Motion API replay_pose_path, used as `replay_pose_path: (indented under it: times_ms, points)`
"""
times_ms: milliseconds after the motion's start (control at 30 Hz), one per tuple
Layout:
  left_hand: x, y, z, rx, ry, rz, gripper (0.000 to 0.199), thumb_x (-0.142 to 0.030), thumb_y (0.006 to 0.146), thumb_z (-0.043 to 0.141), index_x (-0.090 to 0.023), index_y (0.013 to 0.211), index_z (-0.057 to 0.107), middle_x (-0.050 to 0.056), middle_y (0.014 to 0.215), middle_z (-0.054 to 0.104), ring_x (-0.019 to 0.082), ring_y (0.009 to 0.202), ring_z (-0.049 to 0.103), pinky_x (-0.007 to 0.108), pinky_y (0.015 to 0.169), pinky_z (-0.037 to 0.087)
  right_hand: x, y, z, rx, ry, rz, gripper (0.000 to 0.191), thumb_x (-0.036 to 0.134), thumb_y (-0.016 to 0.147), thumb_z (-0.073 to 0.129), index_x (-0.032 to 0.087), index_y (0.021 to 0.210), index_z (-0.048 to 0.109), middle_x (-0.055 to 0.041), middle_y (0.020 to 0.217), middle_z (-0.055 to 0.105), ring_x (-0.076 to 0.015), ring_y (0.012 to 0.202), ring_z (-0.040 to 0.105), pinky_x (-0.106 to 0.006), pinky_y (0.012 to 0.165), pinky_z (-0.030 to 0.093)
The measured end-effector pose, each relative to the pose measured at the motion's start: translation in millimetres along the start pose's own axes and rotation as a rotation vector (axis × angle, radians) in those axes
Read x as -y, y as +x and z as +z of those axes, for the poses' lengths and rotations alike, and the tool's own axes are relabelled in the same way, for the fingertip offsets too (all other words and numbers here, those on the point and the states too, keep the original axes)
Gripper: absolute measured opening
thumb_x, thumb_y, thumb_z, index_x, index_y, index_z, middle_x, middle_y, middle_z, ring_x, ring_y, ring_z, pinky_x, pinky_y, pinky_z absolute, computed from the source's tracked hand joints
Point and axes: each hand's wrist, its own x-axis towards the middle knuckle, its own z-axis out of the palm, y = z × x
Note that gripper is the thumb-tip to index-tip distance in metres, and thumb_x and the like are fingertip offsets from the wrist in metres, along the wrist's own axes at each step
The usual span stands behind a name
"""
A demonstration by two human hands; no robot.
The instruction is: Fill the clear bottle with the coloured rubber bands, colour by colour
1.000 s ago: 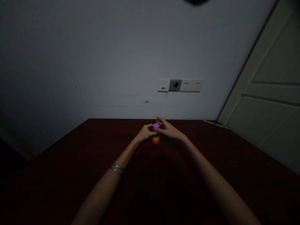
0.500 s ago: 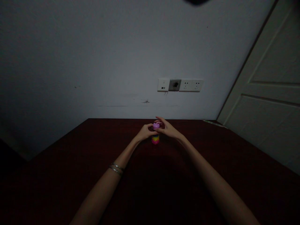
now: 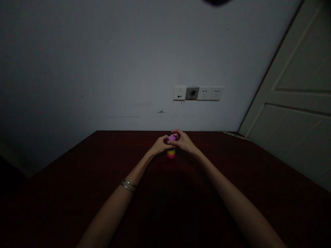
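A small bottle (image 3: 171, 154) with bands of yellow and pink stands upright on the dark red table (image 3: 108, 162), near its far edge. On top of it is a purple cap (image 3: 172, 137) with a thin loop. My left hand (image 3: 159, 145) is closed around the bottle's upper part from the left, its thumb across the front. From the right, my right hand (image 3: 184, 142) grips the purple cap between thumb and fingers. The middle of the bottle is hidden behind my thumbs.
Behind the table rises a pale wall (image 3: 129, 69) with a row of sockets and switches (image 3: 198, 93). To the right is a panelled door (image 3: 297, 113). A thin pale strip (image 3: 236, 135) lies at the table's far right edge.
My right fingers have curled down closer over the purple cap. My left hand and the bottle stay nearly in place; the view has shifted slightly.
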Motion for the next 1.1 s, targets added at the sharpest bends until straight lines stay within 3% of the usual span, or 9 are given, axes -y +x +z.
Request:
replay_pose_path:
  times_ms: [200,300,433,533,633,900,1000,1100]
  points:
    - [4.9,1.8,-1.0,-0.014,0.031,0.024,0.031,-0.024,0.057,0.068,-0.012,0.081,0.053,0.0,0.076,0.057,0.012,0.069,0.052,0.024,0.063,0.042,-2.3,0.6,2.8,0.008,0.05,0.023,0.062,0.029,0.056,0.073,0.018,0.111,0.045,-0.0014,0.086,0.056,-0.0147,0.078,0.055,-0.032,0.074,0.046]
    - [6.9,2.7,-2.2,-0.019,0.069,0.03,0.032,-0.025,0.057,0.069,-0.012,0.081,0.053,0.002,0.078,0.058,0.013,0.071,0.053,0.024,0.063,0.042,-0.8,1.7,-4.0,0.135,0.209,0.029,0.075,0.024,0.057,0.073,0.02,0.122,0.036,-0.0035,0.095,0.056,-0.0153,0.086,0.056,-0.033,0.081,0.045]
    - [4.9,1.9,-1.4,-0.033,0.077,0.034,0.038,-0.031,0.059,0.07,-0.011,0.087,0.055,0.005,0.084,0.06,0.014,0.073,0.055,0.026,0.065,0.043,-9.0,4.6,-22.6,0.341,0.375,0.133,0.076,0.019,0.054,0.072,0.023,0.122,0.037,-0.0066,0.11,0.053,-0.0174,0.096,0.054,-0.034,0.083,0.045]
    - [3.3,1.4,-0.3,-0.058,0.096,0.022,0.043,-0.033,0.057,0.072,-0.011,0.09,0.056,0.006,0.084,0.061,0.015,0.074,0.055,0.026,0.065,0.044,-27.6,4.4,-29.0,0.463,0.408,0.195,0.071,0.016,0.052,0.071,0.022,0.117,0.042,-0.0066,0.106,0.055,-0.0177,0.093,0.056,-0.034,0.079,0.047]
    - [3.7,2.1,-0.2,-0.096,0.138,0.016,0.041,-0.033,0.056,0.073,-0.012,0.087,0.057,0.005,0.08,0.061,0.015,0.072,0.055,0.026,0.064,0.043,-45.3,-0.7,-20.3,0.524,0.317,0.21,0.065,0.017,0.051,0.073,0.019,0.11,0.046,-0.005,0.098,0.057,-0.0162,0.085,0.057,-0.035,0.077,0.048]
    - [0.0,0.3,3.8,-0.202,0.258,0.016,0.041,-0.041,0.052,0.074,-0.014,0.076,0.053,0.0,0.068,0.055,0.011,0.062,0.049,0.023,0.057,0.038,-51.9,-12.8,20.5,0.277,0.203,0.066,0.07,0.026,0.053,0.076,0.019,0.115,0.046,-0.0052,0.104,0.058,-0.0182,0.091,0.056,-0.035,0.082,0.045]
    - [0.6,0.8,7.2,-0.235,0.241,0.016,0.041,-0.041,0.052,0.074,-0.015,0.075,0.051,-0.002,0.067,0.053,0.011,0.062,0.047,0.022,0.055,0.036,-52.5,-12.9,24.3,0.198,0.148,0.057,0.064,0.027,0.054,0.075,0.018,0.112,0.049,-0.004,0.099,0.06,-0.0187,0.09,0.056,-0.035,0.08,0.045]
    - [2.5,3.4,7.1,-0.2,0.14,0.031,0.043,-0.038,0.053,0.074,-0.014,0.081,0.051,-0.001,0.071,0.054,0.01,0.063,0.048,0.021,0.056,0.037,-49.4,-10.4,14.0,0.218,0.147,0.06,0.057,0.028,0.053,0.075,0.016,0.105,0.053,-0.0036,0.092,0.062,-0.0184,0.084,0.058,-0.035,0.078,0.046]
